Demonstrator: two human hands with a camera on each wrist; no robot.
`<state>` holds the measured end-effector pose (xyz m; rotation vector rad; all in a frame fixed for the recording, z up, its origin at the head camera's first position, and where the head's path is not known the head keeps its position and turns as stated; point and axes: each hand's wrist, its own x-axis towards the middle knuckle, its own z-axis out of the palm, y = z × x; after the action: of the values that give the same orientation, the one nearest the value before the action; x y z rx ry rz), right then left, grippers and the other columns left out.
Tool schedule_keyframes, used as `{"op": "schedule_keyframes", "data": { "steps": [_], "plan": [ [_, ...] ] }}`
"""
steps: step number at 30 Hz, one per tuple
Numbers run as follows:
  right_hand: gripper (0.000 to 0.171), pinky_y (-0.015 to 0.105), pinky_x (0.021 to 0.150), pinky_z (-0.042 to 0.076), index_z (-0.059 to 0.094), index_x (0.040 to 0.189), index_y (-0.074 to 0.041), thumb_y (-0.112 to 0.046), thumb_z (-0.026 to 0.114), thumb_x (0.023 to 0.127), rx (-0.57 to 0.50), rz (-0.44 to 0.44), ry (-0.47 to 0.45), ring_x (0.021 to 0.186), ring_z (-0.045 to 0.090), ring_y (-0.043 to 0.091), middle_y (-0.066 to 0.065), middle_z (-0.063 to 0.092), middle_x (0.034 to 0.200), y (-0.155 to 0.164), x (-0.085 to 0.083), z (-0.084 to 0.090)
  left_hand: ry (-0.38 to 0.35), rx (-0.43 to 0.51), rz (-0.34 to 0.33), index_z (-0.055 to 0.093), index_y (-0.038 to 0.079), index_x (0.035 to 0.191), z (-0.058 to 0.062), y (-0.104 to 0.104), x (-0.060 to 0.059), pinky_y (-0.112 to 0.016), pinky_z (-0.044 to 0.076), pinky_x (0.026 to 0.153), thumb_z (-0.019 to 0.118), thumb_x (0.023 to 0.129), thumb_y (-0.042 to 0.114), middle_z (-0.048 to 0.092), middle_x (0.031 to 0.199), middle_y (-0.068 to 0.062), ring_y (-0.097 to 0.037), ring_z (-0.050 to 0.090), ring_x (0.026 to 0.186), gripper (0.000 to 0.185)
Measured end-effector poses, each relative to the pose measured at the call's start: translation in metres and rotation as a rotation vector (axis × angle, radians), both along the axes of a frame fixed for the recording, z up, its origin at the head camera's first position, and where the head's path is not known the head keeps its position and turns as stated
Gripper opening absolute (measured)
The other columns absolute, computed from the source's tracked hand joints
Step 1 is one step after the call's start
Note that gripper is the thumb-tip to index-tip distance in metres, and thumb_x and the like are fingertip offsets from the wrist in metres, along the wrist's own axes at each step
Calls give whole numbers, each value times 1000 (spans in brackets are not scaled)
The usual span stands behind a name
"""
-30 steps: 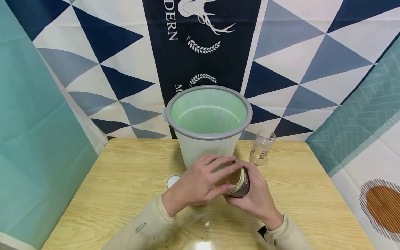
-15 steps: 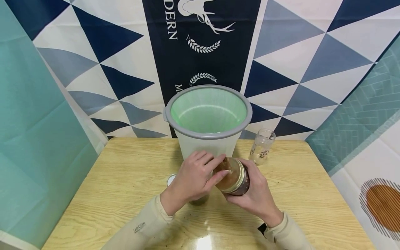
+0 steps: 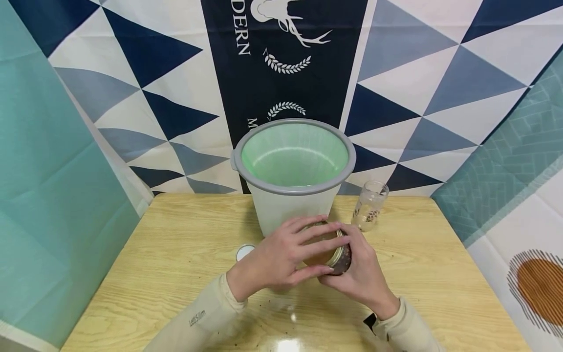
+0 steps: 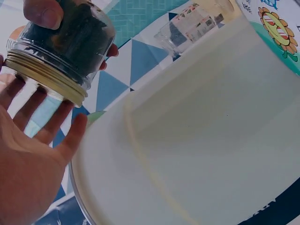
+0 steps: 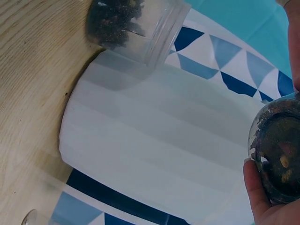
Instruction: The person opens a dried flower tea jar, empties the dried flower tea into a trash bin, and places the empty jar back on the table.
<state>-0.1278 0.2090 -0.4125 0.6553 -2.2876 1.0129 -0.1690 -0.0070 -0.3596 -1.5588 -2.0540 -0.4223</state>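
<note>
Nearest the camera, low in the head view's centre, both hands meet over a glass jar (image 3: 335, 252) held just above the wooden table (image 3: 176, 274). The right hand (image 3: 358, 274) grasps the jar body from the right, fingers curled round the glass. The left hand (image 3: 281, 256) lies over the jar's gold lid (image 3: 323, 244), fingers spread across the top and thumb under its near edge. In the left wrist view, the fingers (image 4: 51, 126) reach up to the rim of the gold lid (image 4: 47, 77) in the upper left of the frame; the jar contents appear dark.

Left of the hands, a small white cap (image 3: 244, 252) lies flat on the table.

Directly behind the hands stands a white bucket (image 3: 290, 208) with a grey rim and a green liner. To its right, near the table's far edge, an open glass jar (image 3: 369, 205) stands upright with a little dark material at its bottom.

Beyond the table hangs a backdrop (image 3: 396, 73) of blue and white triangles.
</note>
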Motion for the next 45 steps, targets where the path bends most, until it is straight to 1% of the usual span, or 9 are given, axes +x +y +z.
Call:
{"op": "schedule_keyframes", "data": {
  "steps": [7, 10, 18, 25, 29, 32, 35, 38, 45],
  "plan": [
    [97, 17, 98, 48, 52, 141, -1, -20, 94, 55, -2, 0, -7, 111, 62, 20, 8, 62, 127, -1, 0, 2, 15, 64, 133, 55, 16, 151, 4, -1, -2, -35, 51, 105, 23, 110, 56, 67, 137, -4, -19, 66, 118, 65],
    [98, 19, 98, 49, 52, 141, -2, -20, 95, 54, 1, 4, -14, 112, 61, 20, 8, 62, 127, -1, 0, 3, 0, 89, 161, 58, 13, 147, 3, -2, -1, -35, 54, 100, 19, 110, 57, 70, 131, -4, -18, 69, 113, 69],
    [98, 22, 95, 52, 52, 140, -3, -20, 96, 54, 2, 11, -18, 112, 62, 19, 7, 62, 129, 0, 0, 3, -26, 147, 202, 63, 10, 141, -2, -4, 1, -33, 57, 93, 26, 111, 54, 72, 120, -2, -16, 72, 106, 65],
    [98, 16, 97, 49, 53, 139, -2, -16, 97, 52, -37, 3, -7, 111, 63, 19, 10, 63, 130, 4, -2, 4, -28, 165, 248, 66, 11, 137, -6, -7, -1, -30, 59, 82, 26, 111, 54, 74, 108, 2, -14, 72, 91, 64],
    [98, 16, 98, 49, 53, 140, -1, -16, 96, 53, -45, 17, 5, 111, 63, 18, 10, 63, 128, 6, -2, 3, -35, 143, 150, 57, 12, 147, -3, -7, -3, -31, 53, 104, 50, 105, 54, 69, 133, -2, -16, 67, 119, 60],
    [99, 16, 99, 49, 52, 141, -2, -24, 100, 57, -34, 37, 3, 112, 62, 16, 9, 62, 128, 7, -2, 2, -16, 46, 29, 50, 16, 154, 0, -6, -3, -35, 34, 124, 65, 96, 55, 51, 158, -2, -21, 44, 149, 71],
    [97, 14, 98, 47, 52, 139, -2, -27, 100, 59, -21, 39, 3, 112, 61, 14, 8, 63, 127, 6, -2, 1, -3, -45, -33, 49, 23, 156, 2, -4, -1, -37, 23, 129, 66, 97, 52, 41, 165, 1, -21, 28, 158, 68],
    [94, 13, 93, 49, 53, 139, -3, -22, 97, 58, -9, 24, 4, 109, 61, 14, 7, 63, 127, 4, -1, 1, -10, -58, -15, 50, 25, 155, 2, -2, 0, -35, 27, 127, 65, 99, 51, 44, 163, 0, -22, 35, 154, 63],
    [95, 22, 83, 57, 54, 138, -4, -15, 92, 51, -2, 14, 0, 104, 62, 16, 5, 63, 123, 0, -2, 2, -41, 62, 61, 55, 23, 151, 3, 3, 2, -31, 46, 112, 74, 92, 53, 59, 144, -4, -21, 56, 128, 69]
  ]
}}
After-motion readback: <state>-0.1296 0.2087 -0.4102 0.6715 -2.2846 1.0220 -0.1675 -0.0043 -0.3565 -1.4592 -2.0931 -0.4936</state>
